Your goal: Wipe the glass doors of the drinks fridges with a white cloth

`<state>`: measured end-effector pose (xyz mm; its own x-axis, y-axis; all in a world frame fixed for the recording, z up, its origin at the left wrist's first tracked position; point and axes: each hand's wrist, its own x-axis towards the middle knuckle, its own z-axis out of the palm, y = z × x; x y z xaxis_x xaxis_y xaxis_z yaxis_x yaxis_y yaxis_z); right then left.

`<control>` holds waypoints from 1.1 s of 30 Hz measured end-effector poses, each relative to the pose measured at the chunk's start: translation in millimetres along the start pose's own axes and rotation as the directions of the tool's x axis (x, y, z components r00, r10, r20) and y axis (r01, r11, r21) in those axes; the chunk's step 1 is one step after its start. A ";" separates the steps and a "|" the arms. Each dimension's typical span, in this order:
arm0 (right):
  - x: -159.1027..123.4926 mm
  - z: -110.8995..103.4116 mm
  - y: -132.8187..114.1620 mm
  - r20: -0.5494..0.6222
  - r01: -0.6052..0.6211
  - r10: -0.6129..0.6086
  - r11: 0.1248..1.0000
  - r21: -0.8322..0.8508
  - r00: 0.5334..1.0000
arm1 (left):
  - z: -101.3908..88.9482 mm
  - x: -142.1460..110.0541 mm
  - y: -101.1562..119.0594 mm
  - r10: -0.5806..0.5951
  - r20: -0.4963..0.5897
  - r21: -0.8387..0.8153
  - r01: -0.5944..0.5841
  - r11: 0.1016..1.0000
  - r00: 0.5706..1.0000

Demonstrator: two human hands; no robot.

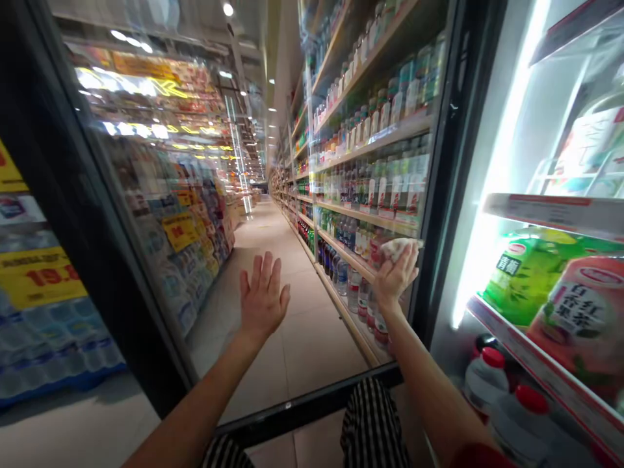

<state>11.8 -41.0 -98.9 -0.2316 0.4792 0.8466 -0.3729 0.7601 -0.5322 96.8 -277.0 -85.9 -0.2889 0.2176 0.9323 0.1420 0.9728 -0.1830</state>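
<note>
A black-framed glass door [441,169] stands in front of me. My left hand [263,296] has its fingers stretched out and its palm toward the glass; it appears to lie flat on the pane and holds nothing. Further right, near the door's right-hand frame, my right hand [396,278] presses a crumpled whitish cloth [400,247] against the glass. Part of the cloth is covered by the fingers.
Right of the door are lit cooler shelves [536,214] with a green pouch [531,273], a pink pouch [585,312] and red-capped bottles [487,377]. Bottle shelves [375,140] show in the glass. At left stand stacked water packs [58,344] with a yellow price sign [41,276].
</note>
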 end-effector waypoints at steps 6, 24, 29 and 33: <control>-39.9 2.5 -29.0 0.203 0.530 -0.548 0.836 0.141 0.812 | 2.9 -2.8 1.1 0.006 -0.032 0.028 -0.005 1.000 0.999; -24.3 -1.6 17.7 -0.009 0.060 -0.060 0.998 -0.013 0.998 | 1.0 -5.9 3.6 0.006 -0.015 0.054 -0.005 0.999 1.000; -48.1 -3.4 -9.1 0.205 0.435 -0.448 0.894 0.108 0.870 | 1.6 -9.9 2.6 0.016 -0.014 0.058 -0.015 0.998 1.000; -43.8 -6.3 14.6 0.197 0.340 -0.336 0.940 0.014 0.921 | 1.3 -16.6 2.5 0.034 0.002 0.051 -0.034 0.998 0.999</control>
<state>22.2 -48.2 -143.7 -0.2649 0.0992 0.9591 -0.4416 0.8717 -0.2122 100.8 -278.0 -102.3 -0.2863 0.2506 0.9248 0.1031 0.9676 -0.2303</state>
